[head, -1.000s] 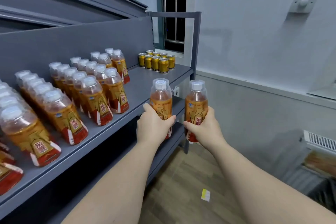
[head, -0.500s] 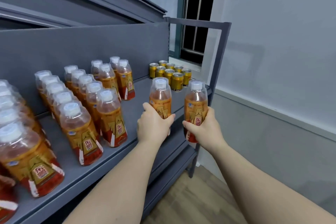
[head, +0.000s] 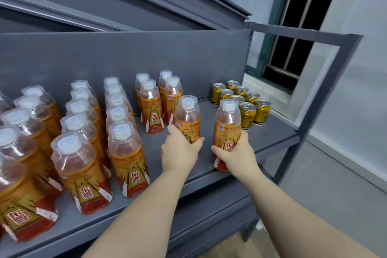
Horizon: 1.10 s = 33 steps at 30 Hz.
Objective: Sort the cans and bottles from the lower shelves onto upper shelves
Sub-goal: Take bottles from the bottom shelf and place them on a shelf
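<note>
While the upper shelf (head: 272, 132) carries bottle rows (head: 127, 159) at left and gold cans (head: 247, 115) far right, its bare gap lies just below two upright bottles: left grip (head: 180, 153) wraps the left bottle (head: 187, 117) beside the rows, right grip (head: 236, 155) the right bottle (head: 227, 128) at the near edge.
</note>
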{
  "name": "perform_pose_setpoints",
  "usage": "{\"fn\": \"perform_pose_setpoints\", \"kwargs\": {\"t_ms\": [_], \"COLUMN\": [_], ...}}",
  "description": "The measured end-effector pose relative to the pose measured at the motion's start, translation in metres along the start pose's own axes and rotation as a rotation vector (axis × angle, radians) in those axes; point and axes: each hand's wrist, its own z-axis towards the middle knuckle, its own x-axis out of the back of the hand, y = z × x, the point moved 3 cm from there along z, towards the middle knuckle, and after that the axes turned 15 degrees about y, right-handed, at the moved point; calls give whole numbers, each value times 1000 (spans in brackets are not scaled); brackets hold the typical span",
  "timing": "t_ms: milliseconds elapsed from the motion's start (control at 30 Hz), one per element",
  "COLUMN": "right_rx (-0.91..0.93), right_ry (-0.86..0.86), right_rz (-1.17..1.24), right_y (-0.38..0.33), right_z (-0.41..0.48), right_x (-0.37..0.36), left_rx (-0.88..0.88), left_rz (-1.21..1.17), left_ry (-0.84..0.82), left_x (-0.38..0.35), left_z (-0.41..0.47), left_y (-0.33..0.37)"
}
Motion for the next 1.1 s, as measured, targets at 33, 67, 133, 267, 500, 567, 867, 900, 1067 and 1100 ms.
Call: {"fn": "perform_pose_setpoints", "kwargs": {"t_ms": [33, 67, 133, 267, 500, 567, 867, 900, 1067, 1100], "right_rx": [10, 19, 35, 67, 125, 133, 229, 241, 217, 209], "right_ry": [-33, -63, -117, -219, -341, -362, -400, -400, -423, -423], "right_rz": [12, 23, 36, 76, 160, 188, 81, 55, 86, 98], "right_y": [1, 1, -1, -6, -10, -11, -8, -8, -11, -12], "right_z": [9, 18, 32, 51, 62, 63, 73, 74, 81, 82], "right_x": [-7, -13, -27, -53, -95, -104, -118, -118, -127, -131], "left_rx": [24, 44, 72, 128, 207, 218, 244, 246, 245, 247], "left_rz": [11, 22, 41, 55, 64, 53, 55, 59, 67, 70], "left_ry": [26, 53, 110, 189, 289, 294, 312, 316, 329, 326], "left_x": [-2, -5, -8, -12, -15, -18, -27, -28, -30, -30], "left_z": [5, 9, 16, 27, 41, 44, 53, 53, 60, 62], "left_y": [-1, -2, -6, -15, -32, -34, -37, -37, -37, -38]}}
